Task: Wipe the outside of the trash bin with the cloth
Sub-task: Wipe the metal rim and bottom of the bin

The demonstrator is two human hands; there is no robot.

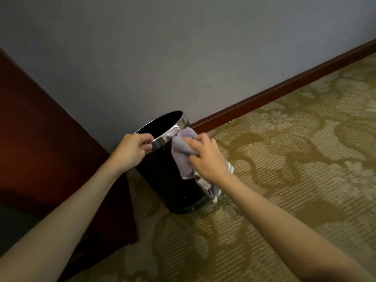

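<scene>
Both forearms reach in from 6 o'clock toward a black bin [162, 180] standing on the patterned carpet [284, 180], just left of centre. The right hand [207, 157], at the bin's 3 o'clock side, presses a pale lilac cloth [183, 153] against the outer wall just under the rim, fingers bent over the bunched fabric and gripping it; the cloth's loose end hangs down the wall toward 5 o'clock. The left hand [134, 148], at the bin's 9 o'clock, has its fingers curled round the shiny metal rim [162, 140], holding it. The bin leans a little toward 1 o'clock. A dark red wooden panel [40, 139] fills 9 o'clock. Beyond the bin, at 12 o'clock, rises a grey wall [162, 58], with a dark baseboard [284, 86] running toward 2 o'clock
</scene>
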